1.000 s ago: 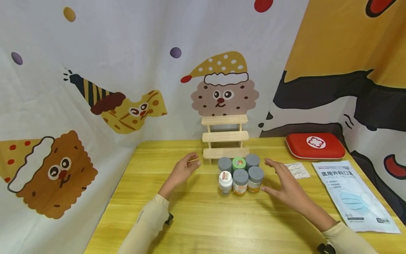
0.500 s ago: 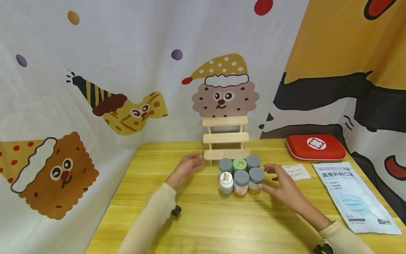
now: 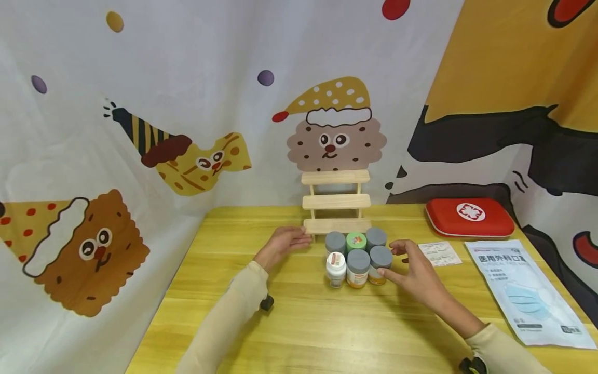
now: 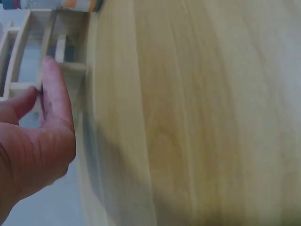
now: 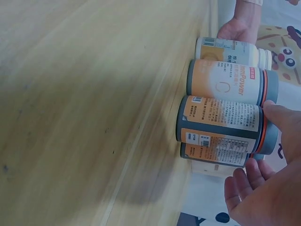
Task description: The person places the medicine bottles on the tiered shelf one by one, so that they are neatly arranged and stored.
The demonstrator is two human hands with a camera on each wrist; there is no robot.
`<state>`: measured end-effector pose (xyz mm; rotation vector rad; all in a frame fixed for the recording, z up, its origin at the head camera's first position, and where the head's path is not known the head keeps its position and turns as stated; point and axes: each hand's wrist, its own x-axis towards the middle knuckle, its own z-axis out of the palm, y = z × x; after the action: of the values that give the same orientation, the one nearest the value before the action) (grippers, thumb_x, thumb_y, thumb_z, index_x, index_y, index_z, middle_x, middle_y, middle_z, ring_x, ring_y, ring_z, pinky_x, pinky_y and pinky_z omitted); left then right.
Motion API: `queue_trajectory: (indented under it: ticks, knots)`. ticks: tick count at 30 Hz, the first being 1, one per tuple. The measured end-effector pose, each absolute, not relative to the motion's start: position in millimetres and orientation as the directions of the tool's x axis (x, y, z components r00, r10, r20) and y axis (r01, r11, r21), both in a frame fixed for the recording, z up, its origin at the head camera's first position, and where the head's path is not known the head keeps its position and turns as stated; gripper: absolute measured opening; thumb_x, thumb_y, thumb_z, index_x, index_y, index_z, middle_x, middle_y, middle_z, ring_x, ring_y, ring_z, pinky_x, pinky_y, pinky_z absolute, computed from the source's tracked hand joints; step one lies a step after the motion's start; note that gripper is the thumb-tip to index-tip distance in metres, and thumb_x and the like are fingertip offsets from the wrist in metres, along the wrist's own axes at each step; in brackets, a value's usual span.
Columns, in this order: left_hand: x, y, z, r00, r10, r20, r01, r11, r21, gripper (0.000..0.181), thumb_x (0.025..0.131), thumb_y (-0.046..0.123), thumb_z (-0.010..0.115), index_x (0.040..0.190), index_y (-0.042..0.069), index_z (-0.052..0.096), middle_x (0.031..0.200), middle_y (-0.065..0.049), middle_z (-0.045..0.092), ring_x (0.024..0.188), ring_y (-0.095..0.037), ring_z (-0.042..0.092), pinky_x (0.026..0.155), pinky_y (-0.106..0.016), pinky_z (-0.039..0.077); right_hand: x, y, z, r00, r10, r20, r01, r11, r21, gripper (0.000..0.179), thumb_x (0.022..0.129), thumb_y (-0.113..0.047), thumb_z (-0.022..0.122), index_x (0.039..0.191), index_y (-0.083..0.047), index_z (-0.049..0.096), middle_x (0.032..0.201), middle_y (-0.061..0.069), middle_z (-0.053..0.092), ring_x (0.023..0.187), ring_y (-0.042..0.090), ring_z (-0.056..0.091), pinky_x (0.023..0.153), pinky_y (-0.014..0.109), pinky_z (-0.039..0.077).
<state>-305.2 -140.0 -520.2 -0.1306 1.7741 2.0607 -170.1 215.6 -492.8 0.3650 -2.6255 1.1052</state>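
The front right jar (image 3: 381, 256), grey-lidded with an orange and white label, stands upright just right of the centre of the head view. The right hand (image 3: 422, 275) is spread beside it, thumb at its lid rim and fingers bent near the back row; whether those fingertips touch anything cannot be told. Next to this jar, toward the left of the frame, stand the front middle jar (image 3: 357, 270), also grey-lidded, and a white bottle (image 3: 336, 270). Behind these 3 is a row of 3 more: a grey-lidded jar (image 3: 335, 243), a green-lidded jar (image 3: 356, 241) and another grey-lidded jar (image 3: 376, 237).

Just above the group in the frame is a wooden stand (image 3: 336, 201) with 3 steps. The left hand (image 3: 284, 244), left of centre, pinches the left end of its lowest step between thumb and fingers.

At middle right, a small printed packet (image 3: 440, 253) lies flat, with a red case (image 3: 469, 217) above it and a face mask packet (image 3: 523, 291) toward the right edge. All rest on a wooden table (image 3: 299, 327). A cartoon-printed cloth (image 3: 210, 67) fills the upper part of the frame.
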Motion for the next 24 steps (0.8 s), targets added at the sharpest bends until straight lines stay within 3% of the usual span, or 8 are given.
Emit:
queue_trajectory:
  ticks: [14, 24]
  knots:
    - [-311.1, -146.5, -520.1, -0.873, 0.315, -0.373, -0.408, -0.051, 0.912, 0.044, 0.109, 0.015, 0.061, 0.144, -0.011, 0.053, 0.11, -0.014, 0.078, 0.097, -0.019, 0.079, 0.097, -0.034, 0.064, -171.8, 211.4, -496.2, -0.941, -0.115, 0.319, -0.304, 0.7, -0.646, 0.055, 0.085, -0.024, 0.092, 0.124, -0.003, 0.058, 0.118, 0.012, 0.064, 0.11, 0.029, 0.063, 0.09, 0.053, 0.057]
    - [-308.8, -145.5, -521.7, -0.867, 0.322, -0.38, -0.438, -0.13, 0.889, 0.039, 0.11, 0.014, 0.058, 0.142, -0.01, 0.055, 0.111, -0.013, 0.077, 0.101, -0.017, 0.076, 0.101, -0.032, 0.062, -173.4, 209.8, -495.1, -0.933, -0.123, 0.339, -0.322, 0.708, -0.628, 0.053, 0.082, -0.022, 0.092, 0.121, -0.004, 0.062, 0.112, 0.009, 0.065, 0.1, 0.024, 0.065, 0.083, 0.042, 0.06]
